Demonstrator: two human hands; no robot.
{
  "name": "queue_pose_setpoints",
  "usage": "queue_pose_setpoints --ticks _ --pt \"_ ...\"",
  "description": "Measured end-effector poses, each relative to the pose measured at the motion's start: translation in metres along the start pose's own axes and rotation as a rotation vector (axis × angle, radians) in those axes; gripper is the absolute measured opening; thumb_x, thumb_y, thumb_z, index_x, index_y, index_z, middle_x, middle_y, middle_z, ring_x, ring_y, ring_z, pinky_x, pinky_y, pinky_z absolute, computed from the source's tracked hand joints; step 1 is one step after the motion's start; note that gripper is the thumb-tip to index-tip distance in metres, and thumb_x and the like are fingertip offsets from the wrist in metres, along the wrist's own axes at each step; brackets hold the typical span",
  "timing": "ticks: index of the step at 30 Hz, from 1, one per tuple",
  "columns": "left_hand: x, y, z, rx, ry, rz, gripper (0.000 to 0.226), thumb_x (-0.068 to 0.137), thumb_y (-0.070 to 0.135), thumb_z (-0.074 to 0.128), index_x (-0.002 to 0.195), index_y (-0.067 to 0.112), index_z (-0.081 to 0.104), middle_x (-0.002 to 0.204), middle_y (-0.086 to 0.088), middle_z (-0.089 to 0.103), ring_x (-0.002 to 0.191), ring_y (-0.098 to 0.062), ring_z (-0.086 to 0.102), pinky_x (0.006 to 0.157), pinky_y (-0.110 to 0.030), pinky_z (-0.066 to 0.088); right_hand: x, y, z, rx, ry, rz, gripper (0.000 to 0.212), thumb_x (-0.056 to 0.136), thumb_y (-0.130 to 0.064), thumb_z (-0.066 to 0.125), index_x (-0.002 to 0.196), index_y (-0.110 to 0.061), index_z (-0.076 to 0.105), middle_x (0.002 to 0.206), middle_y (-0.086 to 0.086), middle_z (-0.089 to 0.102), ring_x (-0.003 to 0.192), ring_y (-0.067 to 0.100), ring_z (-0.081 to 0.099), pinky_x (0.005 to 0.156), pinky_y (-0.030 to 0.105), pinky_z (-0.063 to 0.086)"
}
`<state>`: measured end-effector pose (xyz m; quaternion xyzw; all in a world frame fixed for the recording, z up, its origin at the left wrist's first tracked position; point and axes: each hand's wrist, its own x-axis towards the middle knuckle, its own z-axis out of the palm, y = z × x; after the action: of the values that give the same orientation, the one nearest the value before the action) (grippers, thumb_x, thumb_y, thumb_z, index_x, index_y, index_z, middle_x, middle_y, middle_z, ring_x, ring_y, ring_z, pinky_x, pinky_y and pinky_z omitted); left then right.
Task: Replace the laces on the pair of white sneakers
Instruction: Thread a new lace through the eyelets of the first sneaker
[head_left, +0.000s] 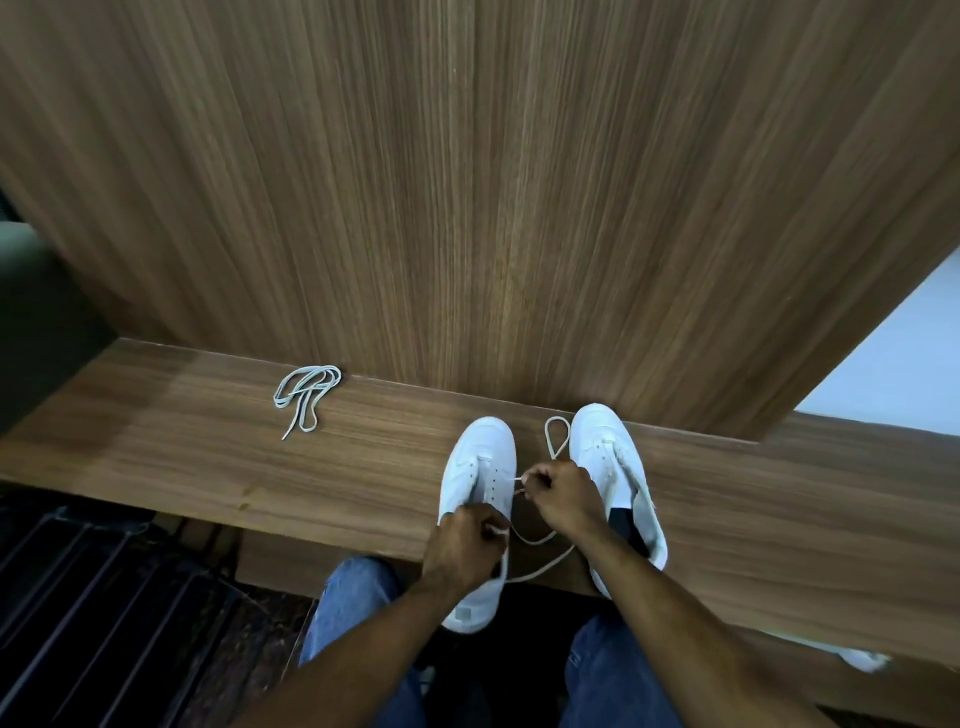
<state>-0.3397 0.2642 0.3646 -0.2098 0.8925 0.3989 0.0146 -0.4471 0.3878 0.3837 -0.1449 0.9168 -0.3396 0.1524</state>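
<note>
Wood grain fills most of the view — a tall brown panel (493, 182) stands at the back of a long wooden bench (208, 457) of the same tone. Two white sneakers sit side by side on the bench near its front edge, toes toward the panel. The right sneaker (605, 441) lies with its opening spread and a dark insole showing; the left sneaker (480, 457) overhangs the front edge at the heel. Blue jeans (348, 597) show below the bench.

The left hand (462, 545) rests on the left sneaker with a closed grip, pinching one end of a cream lace (540, 566). The right hand (563, 493) is between the two shoes, fingers curled tight on another part of the same lace — a loop of it lies on the bench between the toes. Well to the left, close to the panel, a bundled pale lace (306, 395) lies alone.
</note>
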Motion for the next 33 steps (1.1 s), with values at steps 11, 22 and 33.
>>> queue_pose_setpoints --ticks 11,22,33 --pt "0.051 0.006 -0.041 0.371 -0.153 0.074 0.049 0.082 0.03 0.063 0.131 0.029 0.054 0.137 -0.001 0.047 0.123 -0.024 0.05 0.098 -0.036 0.045 0.009 -0.003 0.019 -0.054 0.108 0.039 0.02 0.09 -0.027 0.057 0.099 -0.026 0.075 0.101 -0.004 0.074 0.096 0.021 0.067 0.079 0.027 0.048" --pt "0.068 0.002 -0.023 0.191 -0.102 -0.026 0.036 0.088 0.023 0.058 0.121 0.033 0.064 0.132 -0.009 0.048 0.121 -0.03 0.051 0.101 -0.033 0.042 0.019 0.0 0.033 -0.031 0.175 0.014 0.015 0.088 -0.022 0.058 0.09 -0.022 0.073 0.088 0.0 0.074 0.083 0.022 0.067 0.071 0.031 0.052" --pt "0.078 -0.005 -0.013 0.035 -0.057 -0.08 0.027 0.082 0.026 0.064 0.107 0.035 0.072 0.125 -0.007 0.055 0.117 -0.03 0.054 0.101 -0.036 0.044 0.033 0.004 0.03 -0.084 0.098 0.001 0.014 0.087 -0.02 0.057 0.09 -0.017 0.071 0.089 0.002 0.073 0.088 0.025 0.067 0.076 0.033 0.053"
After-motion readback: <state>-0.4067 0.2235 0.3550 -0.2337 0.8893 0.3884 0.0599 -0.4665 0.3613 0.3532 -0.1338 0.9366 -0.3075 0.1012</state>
